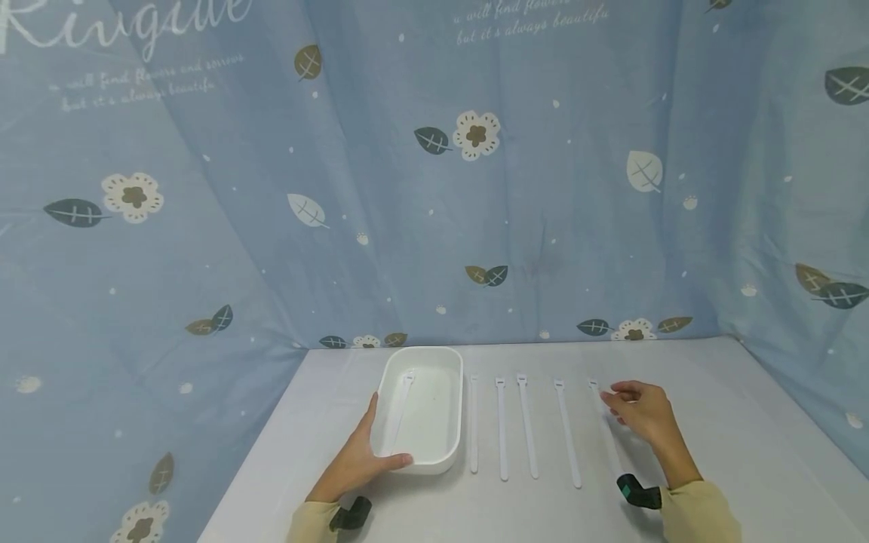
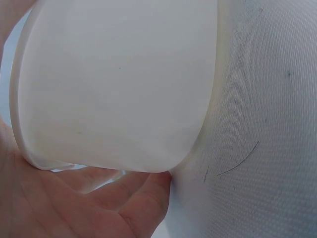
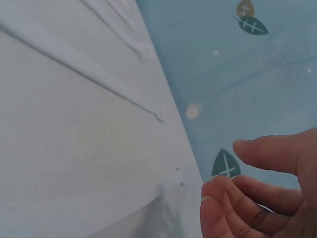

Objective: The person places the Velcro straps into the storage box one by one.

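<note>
A white, rounded-rectangular, smooth-walled basin stands on the white cloth-covered table, its long axis running away from the person; the left hand is clamped on its left side, thumb at the near rim and fingers along the wall. Inside lies a slim white strip with a small squarish head, pointing away and leaning slightly right at its far end. To the basin's right, five similar flat white strips lie in a spaced row, far ends headed away: the leftmost strip runs nearly straight, while the rightmost strip slants, its far end to the left. All look thin and straight, with rounded near tips where visible. Just beside the rightmost strip's head hovers the right hand, fingers bent, thumb apart from the fingertips; whether it touches the strip cannot be told.
</note>
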Motion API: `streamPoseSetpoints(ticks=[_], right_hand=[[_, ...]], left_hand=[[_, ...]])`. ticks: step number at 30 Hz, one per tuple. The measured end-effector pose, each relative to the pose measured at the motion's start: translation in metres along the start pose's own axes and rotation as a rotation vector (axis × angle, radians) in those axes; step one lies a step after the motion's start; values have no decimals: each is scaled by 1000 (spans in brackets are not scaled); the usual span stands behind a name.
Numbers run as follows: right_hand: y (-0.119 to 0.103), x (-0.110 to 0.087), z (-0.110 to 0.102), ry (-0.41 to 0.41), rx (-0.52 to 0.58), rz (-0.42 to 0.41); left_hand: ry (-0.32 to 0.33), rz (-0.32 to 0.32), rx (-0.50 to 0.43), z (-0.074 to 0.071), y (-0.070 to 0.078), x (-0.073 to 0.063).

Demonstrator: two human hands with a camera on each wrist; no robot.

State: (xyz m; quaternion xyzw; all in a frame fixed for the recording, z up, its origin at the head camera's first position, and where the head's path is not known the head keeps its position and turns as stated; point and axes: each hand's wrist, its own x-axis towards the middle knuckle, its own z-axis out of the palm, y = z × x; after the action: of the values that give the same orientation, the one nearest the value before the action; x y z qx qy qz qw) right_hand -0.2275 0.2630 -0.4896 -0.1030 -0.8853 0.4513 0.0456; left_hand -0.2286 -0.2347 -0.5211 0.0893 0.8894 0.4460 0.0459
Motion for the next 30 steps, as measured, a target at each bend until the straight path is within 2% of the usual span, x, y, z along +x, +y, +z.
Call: streamPoseSetpoints(ticks=[17,30], right_hand=[[8,2,7,-54,-38,44],[11,1,14,-79,-80,37]], left_hand=[[-5,-26,-7,0,1,-1],[-4,-12,-3,-1,-3,0]])
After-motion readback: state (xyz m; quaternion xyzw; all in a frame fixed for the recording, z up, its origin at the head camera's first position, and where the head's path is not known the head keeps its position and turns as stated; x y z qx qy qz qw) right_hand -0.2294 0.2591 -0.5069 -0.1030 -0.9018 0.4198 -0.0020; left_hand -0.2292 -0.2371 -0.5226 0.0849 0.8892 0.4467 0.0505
